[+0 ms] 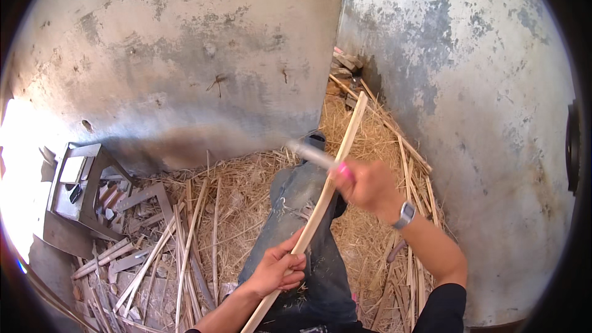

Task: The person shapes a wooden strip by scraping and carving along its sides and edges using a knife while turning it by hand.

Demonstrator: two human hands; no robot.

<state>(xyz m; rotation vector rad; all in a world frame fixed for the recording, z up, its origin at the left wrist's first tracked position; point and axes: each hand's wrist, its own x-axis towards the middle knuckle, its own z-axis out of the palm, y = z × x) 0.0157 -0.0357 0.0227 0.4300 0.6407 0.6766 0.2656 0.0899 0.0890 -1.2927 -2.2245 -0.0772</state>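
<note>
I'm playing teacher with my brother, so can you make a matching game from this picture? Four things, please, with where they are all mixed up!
Things
1. Long, pale, flat wooden strip
2. Pink-handled, blurred pale tool
3. Silver-grey, squarish watch
4. Small, worn grey table

Places
A. On the right wrist
B. Toward the picture's left edge
C. In the right hand
D. In the left hand

Pairs: 1-D, 2-C, 3-A, 4-B

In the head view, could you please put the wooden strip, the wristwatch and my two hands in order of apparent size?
1. Wooden strip
2. Left hand and right hand: they look alike, so unranked
3. Wristwatch
</note>
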